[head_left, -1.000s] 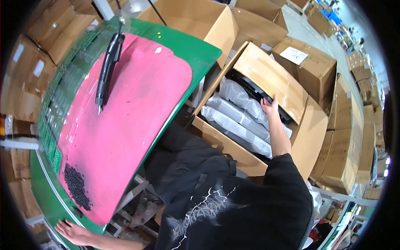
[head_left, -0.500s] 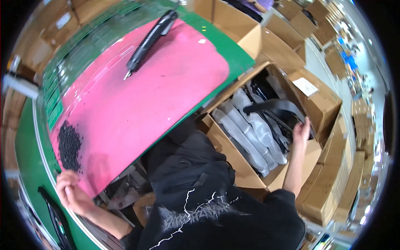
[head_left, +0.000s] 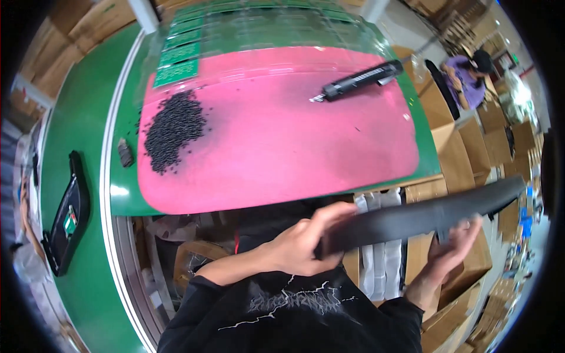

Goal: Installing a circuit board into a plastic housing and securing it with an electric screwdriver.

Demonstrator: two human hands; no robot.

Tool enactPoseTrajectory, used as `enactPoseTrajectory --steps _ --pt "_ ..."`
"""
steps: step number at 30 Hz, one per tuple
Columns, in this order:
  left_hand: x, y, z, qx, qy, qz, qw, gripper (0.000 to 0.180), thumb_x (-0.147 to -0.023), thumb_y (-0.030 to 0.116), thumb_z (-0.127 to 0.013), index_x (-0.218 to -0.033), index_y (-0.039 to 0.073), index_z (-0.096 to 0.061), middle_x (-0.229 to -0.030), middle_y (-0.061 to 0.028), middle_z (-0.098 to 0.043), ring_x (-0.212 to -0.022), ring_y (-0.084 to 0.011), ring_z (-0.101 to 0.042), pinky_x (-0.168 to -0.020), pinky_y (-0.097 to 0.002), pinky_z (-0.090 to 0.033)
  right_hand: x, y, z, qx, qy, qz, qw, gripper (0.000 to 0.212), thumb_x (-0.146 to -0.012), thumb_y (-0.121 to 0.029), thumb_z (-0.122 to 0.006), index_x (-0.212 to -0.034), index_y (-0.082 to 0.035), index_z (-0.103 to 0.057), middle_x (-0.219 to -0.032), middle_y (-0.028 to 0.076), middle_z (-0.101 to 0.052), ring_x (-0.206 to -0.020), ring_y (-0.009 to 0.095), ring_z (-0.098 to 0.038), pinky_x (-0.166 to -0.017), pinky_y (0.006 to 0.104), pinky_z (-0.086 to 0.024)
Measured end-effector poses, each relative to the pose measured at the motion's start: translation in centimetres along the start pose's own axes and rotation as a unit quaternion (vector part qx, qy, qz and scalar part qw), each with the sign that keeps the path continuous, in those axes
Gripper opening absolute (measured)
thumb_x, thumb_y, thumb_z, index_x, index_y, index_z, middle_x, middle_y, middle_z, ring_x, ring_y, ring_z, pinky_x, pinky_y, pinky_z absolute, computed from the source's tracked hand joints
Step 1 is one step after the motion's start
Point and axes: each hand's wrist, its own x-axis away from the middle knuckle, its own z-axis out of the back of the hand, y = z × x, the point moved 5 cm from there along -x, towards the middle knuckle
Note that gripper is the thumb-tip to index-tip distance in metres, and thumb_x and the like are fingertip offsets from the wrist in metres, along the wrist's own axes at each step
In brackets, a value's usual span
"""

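On the pink mat (head_left: 282,156), a heap of small black pieces (head_left: 175,130) lies left and a black electric screwdriver (head_left: 362,81) upper right. Left of the mat is a black curved housing (head_left: 79,197), containing a green board (head_left: 70,222). Behind it, clear trays (head_left: 265,36) hold green boards (head_left: 181,54). Before it, the left hand (head_left: 303,244) clamps one end of a long black part (head_left: 406,222), which partly hides an open carton (head_left: 415,250) with white wrapped items (head_left: 376,265). The right hand (head_left: 453,250) touches its lower edge; its grip I cannot tell.

right of center, the long black part (head_left: 424,220) and right hand (head_left: 452,252) are blurred; the part hides some pale wrapped pieces (head_left: 379,265). far left, the frame's edge cuts off a co-worker (head_left: 30,262).
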Motion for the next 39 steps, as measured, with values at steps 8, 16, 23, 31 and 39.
enactPoseTrajectory --steps 8,16,23,31,39 --pt "3.8 2.9 10.5 0.039 0.143 0.306 0.94 0.081 -0.091 0.009 -0.054 -0.153 -0.001 -0.002 -0.14 -0.029 -0.044 -0.116 -0.0363 -0.06 -0.096 -0.0453 -0.049 1.5 -0.9 -23.0 0.451 -0.561 0.491 0.491 0.039 -0.075 -0.012 -0.062 -0.113 -0.01 -0.07 -0.124 0.011 -0.065 -0.115 0.032 -0.063 -0.089 0.0415 -0.055" --pt "4.4 2.5 16.8 -0.327 0.294 0.206 0.874 0.059 -0.078 -0.001 -0.059 -0.135 0.011 -0.058 -0.044 -0.0052 -0.04 -0.036 -0.015 -0.044 -0.043 -0.0325 -0.037 -0.9 -0.6 -35.1 0.381 -0.713 0.355 0.47 0.046 -0.079 -0.036 -0.077 -0.108 -0.001 -0.067 -0.104 0.011 -0.066 -0.083 0.026 -0.064 -0.068 0.0391 -0.052" --pt "5.0 1.1 18.3 -0.233 0.35 0.099 0.902 0.024 -0.077 -0.008 -0.061 -0.095 0.003 -0.073 -0.055 -0.0027 -0.051 -0.043 -0.0081 -0.043 -0.043 -0.0263 -0.034 -1.9 6.1 -53.3 0.292 -0.627 0.423 0.586 0.044 -0.092 -0.022 -0.062 -0.129 0.0 -0.052 -0.121 0.02 -0.06 -0.116 0.036 -0.052 -0.1 0.0448 -0.043" --pt "5.1 1.4 18.7 -0.246 0.343 0.105 0.9 0.017 -0.079 -0.006 -0.06 -0.092 0.001 -0.069 -0.062 -0.0076 -0.059 -0.045 -0.0119 -0.05 -0.045 -0.0282 -0.04 -1.1 11.0 -62.7 0.315 -0.647 0.341 0.605 0.044 -0.1 -0.03 -0.048 -0.134 -0.003 -0.052 -0.126 0.021 -0.06 -0.125 0.037 -0.048 -0.107 0.0491 -0.034" --pt "4.7 1.9 17.9 -0.301 0.363 0.081 0.878 0.015 -0.078 -0.005 -0.058 -0.087 0.0 -0.07 -0.065 -0.0086 -0.063 -0.047 -0.0109 -0.05 -0.046 -0.0277 -0.04 -1.0 10.2 -61.6 0.348 -0.54 0.4 0.654 0.03 -0.092 -0.017 -0.055 -0.116 -0.004 -0.067 -0.118 0.016 -0.062 -0.116 0.033 -0.052 -0.102 0.0493 -0.036"
